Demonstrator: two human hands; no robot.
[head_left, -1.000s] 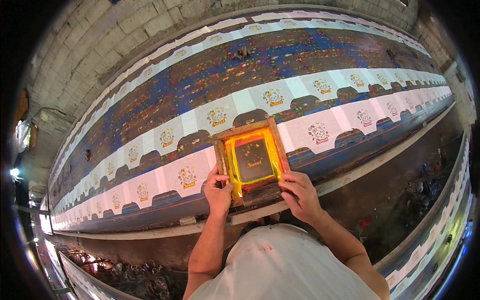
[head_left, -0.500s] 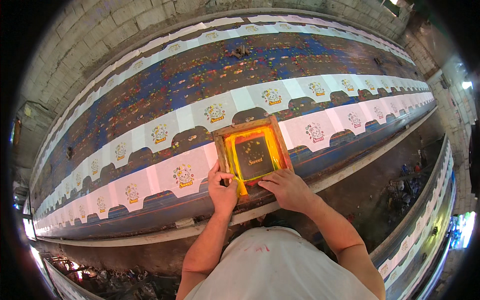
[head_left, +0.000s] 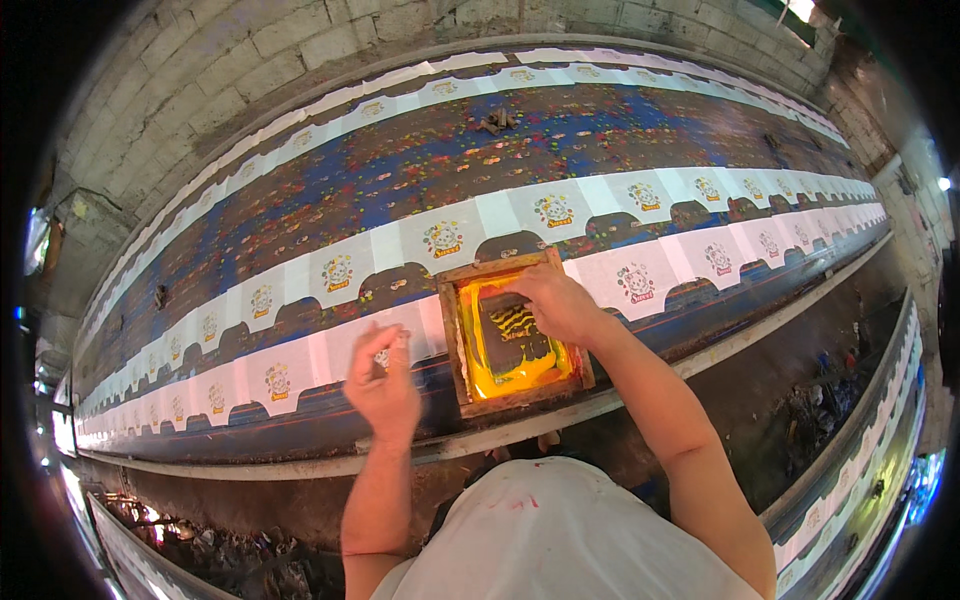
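A wooden-framed printing screen [head_left: 449, 330] lies over the near row of pale printed sheets. Yellow ink [head_left: 515, 382] is pooled along the near part of its mesh. Wavy yellow streaks cross the dark middle. My right hand [head_left: 560, 308] reaches inside the frame near its far side, fingers closed and pointing down; what they grip is hidden beneath the hand. To the left of the frame, my left hand [head_left: 383, 385] is raised above a pale printed sheet [head_left: 270, 380], touching nothing. Its fingers are loosely curled with a gap between them, slightly blurred.
A long table [head_left: 390, 150] stained blue and brown with coloured ink spots carries several rows of printed sheets. Small dark blocks [head_left: 497, 120] sit at its middle. A ledge [head_left: 330, 467] runs along the near edge. Another table [head_left: 850, 480] with sheets stands at the right.
My right hand has moved from the screen's near edge to its far part. My left hand has let go of the frame and lifted leftward. Yellow ink now streaks the mesh.
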